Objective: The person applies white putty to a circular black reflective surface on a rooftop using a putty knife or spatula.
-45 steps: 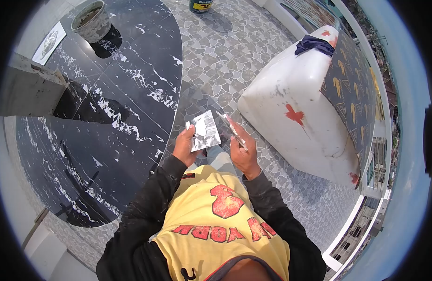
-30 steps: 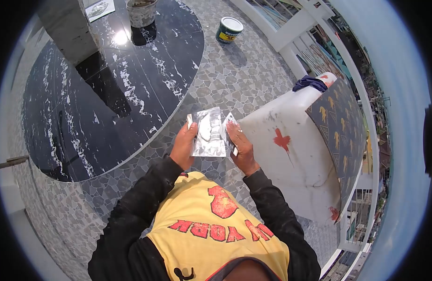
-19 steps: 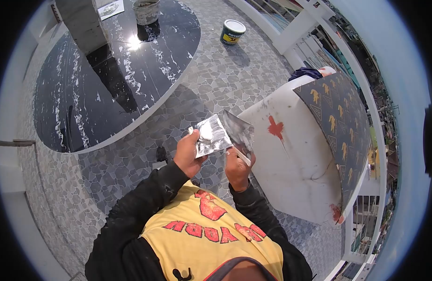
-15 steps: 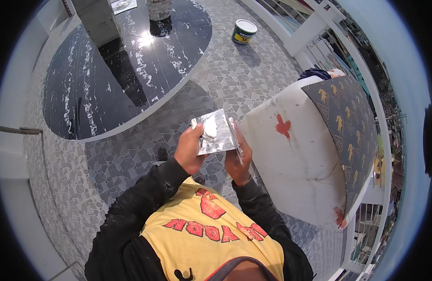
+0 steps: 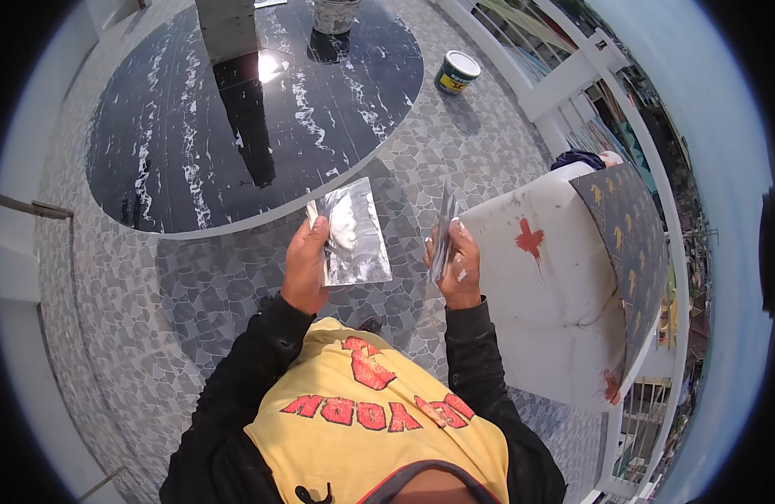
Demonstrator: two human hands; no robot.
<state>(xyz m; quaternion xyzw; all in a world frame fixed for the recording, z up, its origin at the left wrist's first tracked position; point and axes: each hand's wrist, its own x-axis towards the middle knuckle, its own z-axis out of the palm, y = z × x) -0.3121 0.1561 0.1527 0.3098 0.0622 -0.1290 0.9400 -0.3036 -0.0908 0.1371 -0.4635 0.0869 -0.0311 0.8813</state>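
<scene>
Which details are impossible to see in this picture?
Head view: the blade in the right hand stands edge-on, so its face is hidden.
Head view: the plate hides part of the left hand.
Head view: the can label is too small.
Head view: top edge cuts off the bucket.

Yellow top (image 5: 366,437), cracked red print: block lettering with a red figure above it. Black long sleeves (image 5: 240,391) underneath, scuffed with grey dust. Grey collar edge (image 5: 421,472) nearest the camera. Left hand (image 5: 303,262) bare; right hand (image 5: 461,269) bare, flecked with pale paste.
</scene>
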